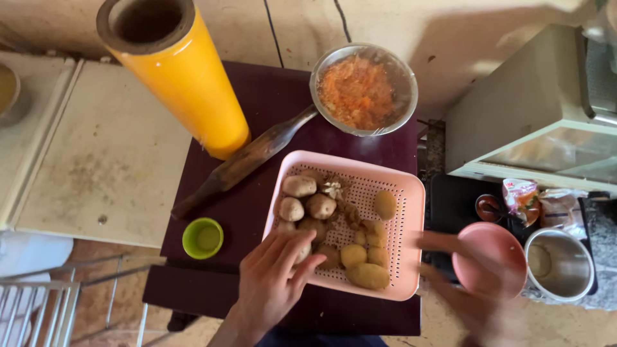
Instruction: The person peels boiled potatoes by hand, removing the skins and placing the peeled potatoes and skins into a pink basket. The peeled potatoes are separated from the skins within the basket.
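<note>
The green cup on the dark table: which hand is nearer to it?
The left hand. It rests on potatoes at the pink tray's near edge, just right of the green cup. The right hand holds a pink bowl beyond the tray.

The left hand (pixel 273 283) lies over the near edge of a pink perforated tray (pixel 411 193), with its fingers closed around one of the potatoes (pixel 302 252). More potatoes (pixel 319 206) are in the tray, some peeled and yellow, some with brown skin. The right hand (pixel 472 299) is blurred and holds a pink bowl (pixel 491 257) just beside the tray. The tray stands on a dark table (pixel 257 103). Behind it is a glass bowl of grated carrot (pixel 360 90). A wooden stick (pixel 247 160), a tall yellow roll (pixel 183 71) and a small green cup (pixel 203 238) are to the left. A metal pot (pixel 560 265) is at the far right.
</note>
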